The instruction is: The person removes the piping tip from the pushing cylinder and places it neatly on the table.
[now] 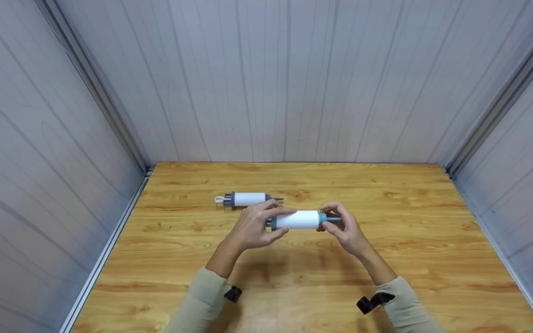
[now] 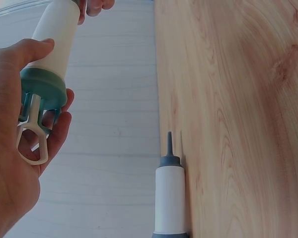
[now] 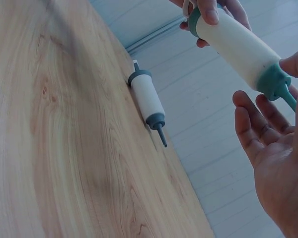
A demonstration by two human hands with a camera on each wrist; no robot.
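A large syringe (image 1: pixel 299 219) with a white barrel and green end caps lies level across both hands above the table. My left hand (image 1: pixel 255 224) grips its plunger end, the thumb on the barrel and fingers behind the green collar (image 2: pixel 47 84). A pale ring handle (image 2: pixel 34 144) sticks out there beside the palm. At the other end, my right hand (image 1: pixel 345 229) holds the green nozzle cap (image 3: pixel 273 81) between thumb and fingers; the thin nozzle points right. Behind the left hand, a second syringe (image 1: pixel 249 199), white with dark grey caps, lies on the table.
The wood-grain table (image 1: pixel 178 286) is bounded by a pale panel wall (image 1: pixel 266 92) at the back and others on both sides. Dark straps with small black devices (image 1: pixel 233 294) sit at the wrists.
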